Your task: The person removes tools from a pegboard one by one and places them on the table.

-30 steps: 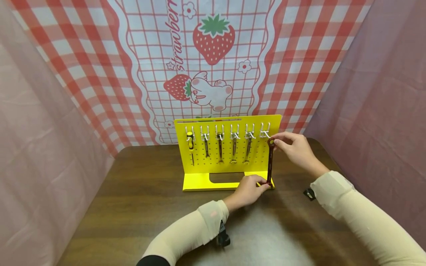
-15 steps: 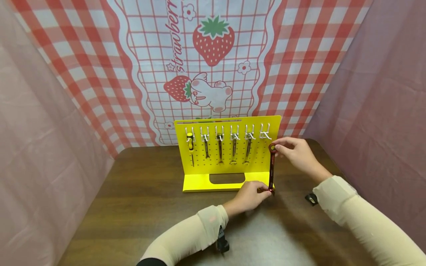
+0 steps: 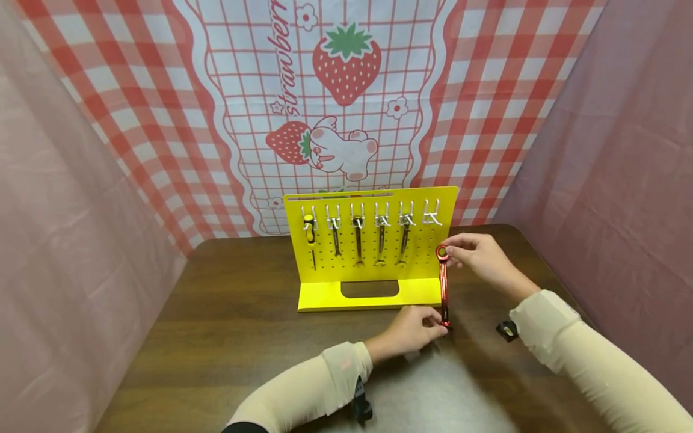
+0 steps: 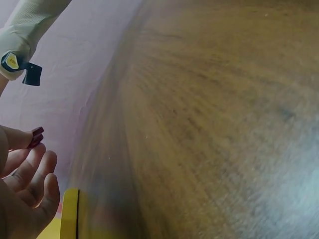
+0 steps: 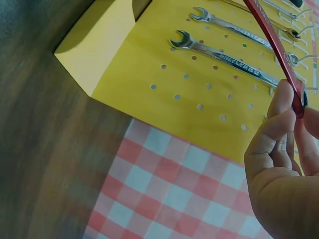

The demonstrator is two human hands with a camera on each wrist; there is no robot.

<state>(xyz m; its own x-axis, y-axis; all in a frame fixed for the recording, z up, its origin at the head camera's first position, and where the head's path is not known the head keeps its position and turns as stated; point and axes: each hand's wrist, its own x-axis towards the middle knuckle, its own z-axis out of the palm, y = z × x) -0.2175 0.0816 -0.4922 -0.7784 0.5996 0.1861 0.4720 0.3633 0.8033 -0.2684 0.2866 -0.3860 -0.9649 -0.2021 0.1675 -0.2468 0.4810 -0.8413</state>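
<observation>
Shiny red metal, a slender ring-ended wrench (image 3: 444, 288) was held nearly upright, right of the frame's centre; it looked stiff, modestly weighty and slick. The right hand (image 3: 480, 255) had its grip pinching the upper ring, the left hand (image 3: 414, 329) the lower end, seemingly sound holds. Dark wood-grain worktop (image 3: 233, 337) spread below; red-and-white checked cloth (image 3: 487, 90) hung behind.

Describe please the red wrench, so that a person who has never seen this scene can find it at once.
On the brown table, find the yellow pegboard. By its right edge in the head view, the right hand pinches the top of the red wrench and the left hand its bottom. It is the only red tool, and it is hand-held, unlike the hanging tools.
</observation>
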